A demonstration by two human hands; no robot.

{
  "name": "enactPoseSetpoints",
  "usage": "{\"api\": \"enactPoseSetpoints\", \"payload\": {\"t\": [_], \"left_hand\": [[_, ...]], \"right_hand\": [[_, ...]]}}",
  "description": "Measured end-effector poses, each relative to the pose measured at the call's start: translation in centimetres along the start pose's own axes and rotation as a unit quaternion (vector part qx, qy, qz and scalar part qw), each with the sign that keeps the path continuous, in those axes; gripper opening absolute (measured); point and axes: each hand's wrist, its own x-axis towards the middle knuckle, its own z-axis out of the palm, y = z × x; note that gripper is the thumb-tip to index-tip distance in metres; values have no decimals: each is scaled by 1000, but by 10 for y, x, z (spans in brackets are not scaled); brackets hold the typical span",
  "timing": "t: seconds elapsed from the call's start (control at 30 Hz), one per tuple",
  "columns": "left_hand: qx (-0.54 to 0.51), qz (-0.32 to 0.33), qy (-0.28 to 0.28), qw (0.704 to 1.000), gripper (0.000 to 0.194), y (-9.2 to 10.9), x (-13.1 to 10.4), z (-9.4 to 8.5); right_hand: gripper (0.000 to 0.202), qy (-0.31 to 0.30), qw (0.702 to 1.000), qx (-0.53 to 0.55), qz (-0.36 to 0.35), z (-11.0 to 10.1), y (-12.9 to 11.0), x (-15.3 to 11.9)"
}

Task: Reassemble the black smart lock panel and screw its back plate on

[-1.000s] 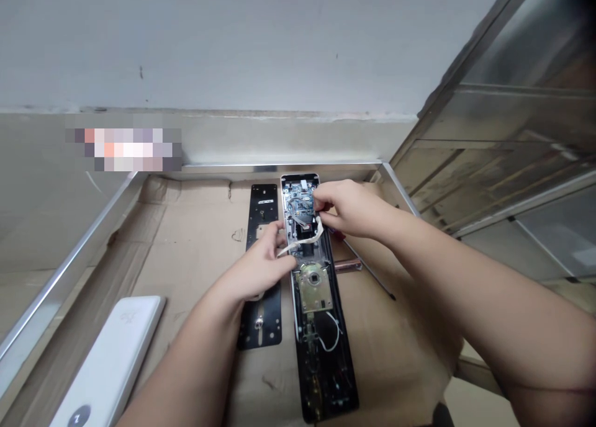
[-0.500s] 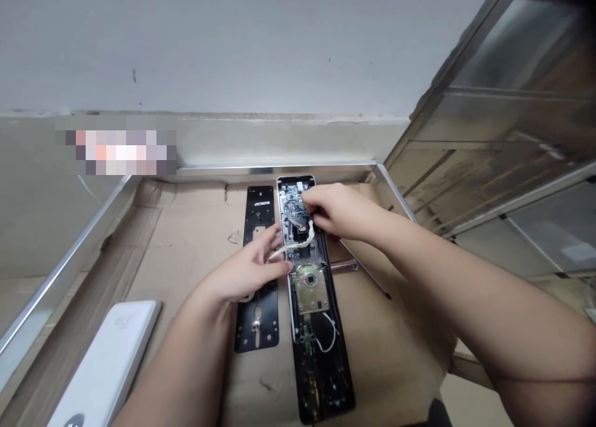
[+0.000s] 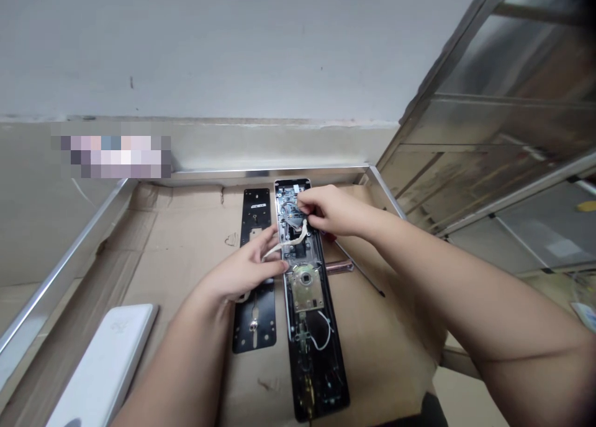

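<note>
A long black electronic door lock panel (image 3: 328, 371) lies with its inside facing up, showing a circuit board (image 3: 285, 197), thin wires and a square metal plate (image 3: 308, 293). My left hand (image 3: 254, 256) grips the panel's left edge, thumb on the rim and fingers bent along the side. A whitish cable (image 3: 293, 241) runs from the board across the panel into that hand. Over the upper right of the board, my right hand (image 3: 321, 208) has its thumb and index finger closed in a pinch; what they hold is hidden. A loop of white wire (image 3: 329, 337) lies lower down.
Left of the panel lies a flat black mounting plate (image 3: 254, 334), partly under my left hand. A screwdriver (image 3: 361, 269) and a copper-coloured piece (image 3: 342, 266) lie to the right. A white casing (image 3: 112, 352) is at lower left. Cardboard (image 3: 186, 247) covers the metal-rimmed table (image 3: 261, 172).
The whole view has shifted slightly, so things sit a little further left. Both hands keep nearly the same places on the lock panel.
</note>
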Motion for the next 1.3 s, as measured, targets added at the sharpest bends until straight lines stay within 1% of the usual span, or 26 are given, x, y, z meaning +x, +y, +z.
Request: {"api": "enactPoseSetpoints", "payload": {"t": [0.17, 0.3, 0.37, 0.47, 0.53, 0.6, 0.7, 0.77, 0.83, 0.9, 0.97, 1.03, 1.13, 1.23, 1.3], "left_hand": [[-12, 5, -19, 1000, 84, -1, 2, -2], [8, 11, -20, 1000, 82, 1, 2, -1], [17, -10, -22, 1000, 82, 3, 1, -2], [42, -62, -12, 997, 80, 8, -2, -7], [74, -85, -8, 994, 70, 10, -4, -11], [102, -100, -15, 990, 60, 11, -5, -15], [111, -111, -20, 987, 54, 12, -5, -17], [97, -104, -8, 990, 52, 12, -5, -17], [76, -87, 10, 993, 54, 13, -5, -17], [53, -76, 23, 995, 57, 14, -6, -17], [16, -70, 28, 997, 59, 15, -7, -18], [-38, -63, 22, 997, 59, 17, -9, -19], [-114, -45, 25, 992, 55, 22, -11, -24], [-186, -26, 38, 981, 55, 27, -14, -30], [-220, -6, 26, 975, 58, 29, -16, -33]], "right_hand": [[24, 0, 1000, -11, -14, 2, 1, 1], [21, 13, 999, -27, -22, 6, 5, -1], [19, 20, 999, -32, -26, 8, 7, -1], [16, 23, 998, -39, -39, 7, 7, -3], [14, 15, 998, -45, -51, 4, 6, -4], [13, 5, 997, -49, -63, -2, 4, -7], [15, -7, 996, -48, -81, -12, 0, -11], [16, 1, 994, -43, -105, -16, -5, -14], [17, 13, 988, -34, -147, -15, -11, -16], [18, 3, 980, -32, -194, -10, -18, -16], [19, -18, 975, -45, -215, -5, -23, -15], [25, -30, 973, -64, -219, -1, -27, -15], [33, -31, 971, -86, -220, -1, -30, -15], [26, -44, 974, -96, -199, -4, -33, -17], [19, -58, 978, -97, -175, -5, -36, -18]]}}
